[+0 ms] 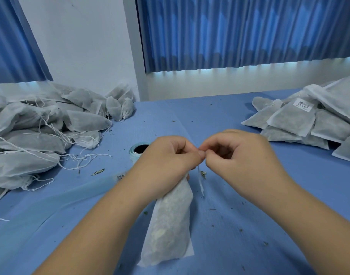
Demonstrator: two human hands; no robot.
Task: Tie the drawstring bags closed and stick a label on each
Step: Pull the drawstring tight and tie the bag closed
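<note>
A long white drawstring bag (168,225) filled with dried herbs lies on the blue table (239,225) in front of me, its neck up under my hands. My left hand (170,157) grips the gathered neck and pinches the string. My right hand (237,153) pinches the string too, fingertip to fingertip with the left. A loose end of the white drawstring (201,183) hangs down between the hands. A roll of labels (139,150) stands just beyond my left hand, its backing strip (75,193) trailing to the left.
A heap of untied bags (35,133) with loose strings fills the left side. At the right lies a pile of flat bags (317,120), one showing a barcode label (303,105). Herb crumbs dot the cloth. Blue curtains (239,32) hang behind.
</note>
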